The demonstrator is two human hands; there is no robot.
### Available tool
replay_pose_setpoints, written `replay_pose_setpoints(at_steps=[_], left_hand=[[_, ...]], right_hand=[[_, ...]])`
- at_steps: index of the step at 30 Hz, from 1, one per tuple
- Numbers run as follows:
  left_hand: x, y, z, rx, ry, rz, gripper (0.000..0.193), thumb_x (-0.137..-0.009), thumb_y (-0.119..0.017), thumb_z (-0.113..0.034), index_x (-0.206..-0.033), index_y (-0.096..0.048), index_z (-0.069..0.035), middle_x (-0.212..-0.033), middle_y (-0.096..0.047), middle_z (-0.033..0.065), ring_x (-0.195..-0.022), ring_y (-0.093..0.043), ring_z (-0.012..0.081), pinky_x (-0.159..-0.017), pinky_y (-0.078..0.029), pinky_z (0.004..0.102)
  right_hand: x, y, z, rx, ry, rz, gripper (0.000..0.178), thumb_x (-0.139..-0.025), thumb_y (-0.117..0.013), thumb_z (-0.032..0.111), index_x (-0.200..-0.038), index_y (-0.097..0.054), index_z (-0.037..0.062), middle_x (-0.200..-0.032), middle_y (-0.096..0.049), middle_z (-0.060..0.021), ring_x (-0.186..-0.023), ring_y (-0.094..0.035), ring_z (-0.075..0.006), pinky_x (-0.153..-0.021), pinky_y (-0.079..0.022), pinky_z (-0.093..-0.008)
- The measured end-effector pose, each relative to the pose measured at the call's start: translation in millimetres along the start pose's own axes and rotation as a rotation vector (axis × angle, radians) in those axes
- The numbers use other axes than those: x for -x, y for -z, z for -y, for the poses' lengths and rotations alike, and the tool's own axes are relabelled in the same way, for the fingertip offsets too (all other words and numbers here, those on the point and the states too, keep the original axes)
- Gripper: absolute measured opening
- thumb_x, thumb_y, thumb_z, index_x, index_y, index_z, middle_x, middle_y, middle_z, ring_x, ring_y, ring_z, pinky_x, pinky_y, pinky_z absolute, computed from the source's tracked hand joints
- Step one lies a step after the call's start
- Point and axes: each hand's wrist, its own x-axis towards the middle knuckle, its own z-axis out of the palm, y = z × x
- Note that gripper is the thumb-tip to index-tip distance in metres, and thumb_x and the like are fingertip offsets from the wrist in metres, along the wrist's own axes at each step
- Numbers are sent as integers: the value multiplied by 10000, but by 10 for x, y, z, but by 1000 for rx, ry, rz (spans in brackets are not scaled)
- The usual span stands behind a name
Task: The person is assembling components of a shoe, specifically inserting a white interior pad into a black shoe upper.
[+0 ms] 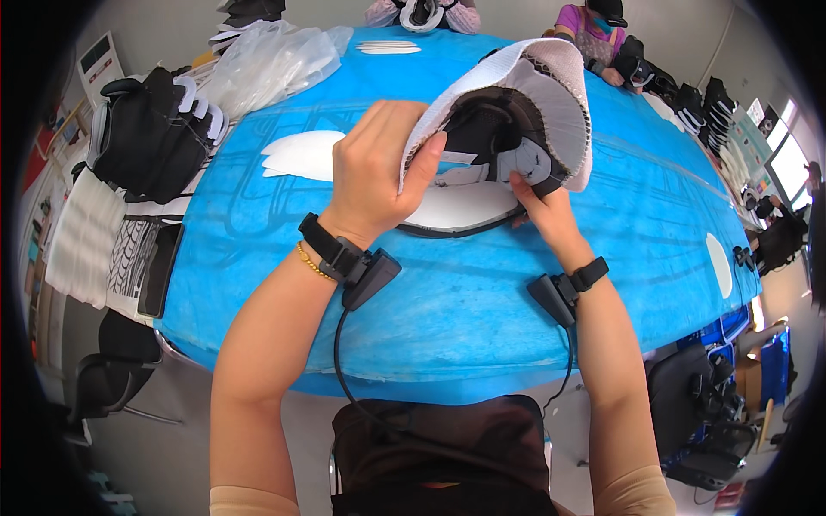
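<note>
Both of my hands hold up a shoe upper over the blue-covered table. It has a white, stitched outer edge and a dark inside, and its open side faces me. My left hand grips the left rim, thumb on the inner edge and fingers curled behind. On the lower right, my right hand pinches the edge with its thumb inside. Between the hands, a white curved panel with a dark border shows below the opening. Whether it is part of the upper, I cannot tell.
White insole-shaped pieces lie left of my hands; more sit at the far side, one at right. Black uppers and a clear plastic bag occupy the left edge. Two people work across the table. Cables hang from my wrist straps.
</note>
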Motion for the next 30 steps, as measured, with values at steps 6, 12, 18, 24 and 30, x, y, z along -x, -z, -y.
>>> replay_pose_setpoints(at_steps=[6, 12, 18, 24, 30], left_hand=[[-9, -12, -5, -3, -13, -14, 149, -826, -628, -156, -890, -607, -22, -800, -623, 112, -708, -596, 304, -572, -479, 368], [-13, -12, 1, -14, -28, -18, 152, -824, -630, -161, -886, -607, -24, -789, -621, 108, -696, -595, 294, -550, -474, 364], [-12, -22, 13, -27, -38, -20, 155, -823, -632, -163, -881, -603, -23, -775, -615, 109, -688, -593, 289, -538, -467, 360], [-14, -21, 12, -31, -42, -20, 153, -821, -632, -161, -877, -601, -22, -768, -612, 108, -679, -591, 287, -533, -467, 358], [-14, -18, 10, -27, -45, -20, 145, -822, -628, -156, -874, -603, -23, -768, -613, 104, -674, -591, 284, -528, -467, 355]], right_hand=[[3, 17, -10, -34, -8, 18, 430, -922, -594, 385, -1028, -590, -32, -850, -605, -82, -649, -558, -152, -464, -479, -296], [4, 11, -13, -30, -5, 4, 416, -926, -591, 377, -1030, -591, -26, -840, -600, -74, -647, -552, -148, -453, -476, -295], [-7, 30, -21, -48, 4, 29, 416, -925, -593, 371, -1067, -580, -20, -873, -592, -69, -681, -555, -145, -448, -478, -283], [-13, 29, -37, -43, -11, 30, 408, -927, -591, 356, -1093, -572, -17, -894, -588, -81, -687, -561, -152, -439, -480, -282], [-10, 33, -13, -44, -11, 38, 409, -926, -591, 355, -1094, -569, -17, -899, -590, -89, -686, -569, -159, -438, -482, -285]])
